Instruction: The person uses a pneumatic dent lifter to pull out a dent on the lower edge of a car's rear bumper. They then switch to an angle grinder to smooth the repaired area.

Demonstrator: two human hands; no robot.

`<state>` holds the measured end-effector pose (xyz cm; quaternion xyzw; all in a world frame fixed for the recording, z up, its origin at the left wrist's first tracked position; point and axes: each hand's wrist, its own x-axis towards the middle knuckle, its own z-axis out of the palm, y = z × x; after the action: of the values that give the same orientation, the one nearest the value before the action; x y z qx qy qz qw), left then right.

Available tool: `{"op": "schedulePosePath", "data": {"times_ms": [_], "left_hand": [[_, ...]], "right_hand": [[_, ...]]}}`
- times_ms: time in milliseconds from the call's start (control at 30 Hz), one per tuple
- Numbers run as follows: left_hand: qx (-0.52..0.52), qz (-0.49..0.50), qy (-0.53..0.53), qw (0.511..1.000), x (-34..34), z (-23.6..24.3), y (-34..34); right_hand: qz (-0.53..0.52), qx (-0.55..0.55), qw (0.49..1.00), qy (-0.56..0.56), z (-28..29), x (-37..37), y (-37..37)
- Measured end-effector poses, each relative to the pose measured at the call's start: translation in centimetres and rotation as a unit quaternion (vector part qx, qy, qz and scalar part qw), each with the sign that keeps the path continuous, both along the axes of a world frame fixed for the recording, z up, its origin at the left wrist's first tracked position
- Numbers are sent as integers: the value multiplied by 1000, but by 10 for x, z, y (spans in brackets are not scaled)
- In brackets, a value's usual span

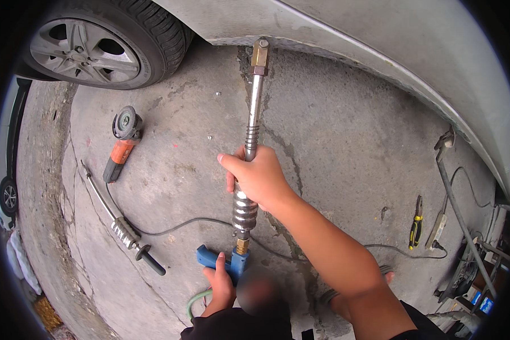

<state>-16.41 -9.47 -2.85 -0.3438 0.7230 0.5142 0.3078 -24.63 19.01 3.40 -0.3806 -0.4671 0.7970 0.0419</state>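
Observation:
A pneumatic dent puller [244, 211] runs lengthwise in front of me, with a chrome shaft, a ribbed metal body and a blue trigger handle. Its brass-coloured tip meets the lower edge of the white car's sill [300, 22]. My right hand [262, 177] is wrapped round the shaft just above the ribbed part. Near my body, my left hand [220, 286] grips the blue handle, some fingers hidden behind it. A green hose [194, 301] loops beside that hand. The lowest part of the tool is blurred.
On the concrete at left lie an orange angle grinder [123, 144] and a slide hammer [123, 229]. A cable [181, 223] crosses the floor under the puller. Pliers [416, 224], a power strip [437, 229] and a metal bar [462, 212] are at right. A car wheel [88, 51] stands upper left.

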Motion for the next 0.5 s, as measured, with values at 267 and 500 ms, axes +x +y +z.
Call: {"op": "schedulePosePath", "data": {"times_ms": [267,500], "left_hand": [[-24,-29,-13,999,2,-13,-10],[-7,10,-12,1000,3,-6,-4]], "right_hand": [[12,31,999,3,-13,21,-20],[-58,-139,988,42,10,-5,13]]}}
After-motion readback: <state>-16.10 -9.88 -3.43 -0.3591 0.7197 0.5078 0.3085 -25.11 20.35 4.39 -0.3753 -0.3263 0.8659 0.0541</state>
